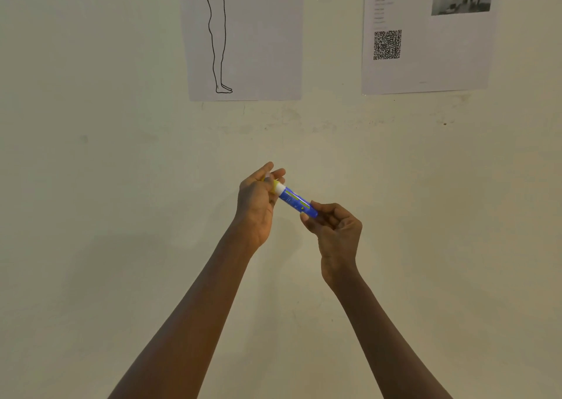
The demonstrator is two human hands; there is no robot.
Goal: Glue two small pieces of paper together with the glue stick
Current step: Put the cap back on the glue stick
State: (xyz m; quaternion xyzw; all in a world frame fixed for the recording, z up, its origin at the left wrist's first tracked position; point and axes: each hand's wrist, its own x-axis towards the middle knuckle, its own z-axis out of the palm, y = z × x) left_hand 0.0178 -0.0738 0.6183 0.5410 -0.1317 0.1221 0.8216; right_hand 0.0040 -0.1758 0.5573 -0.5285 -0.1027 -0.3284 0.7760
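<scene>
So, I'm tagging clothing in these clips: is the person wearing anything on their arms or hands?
Nothing visible. Left forearm and right forearm are bare to the frame edge, no sleeves. The left hand and right hand show no gloves, rings, watch or bracelet.

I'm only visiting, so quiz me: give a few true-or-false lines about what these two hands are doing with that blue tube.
1. Both the left hand and the right hand hold the glue stick. True.
2. The glue stick's body is red. False: it is blue, with a yellow end.
3. The left hand grips the yellow end. True.
4. The QR-code sheet lies under the hands. False: it hangs above them, to the right.
</scene>
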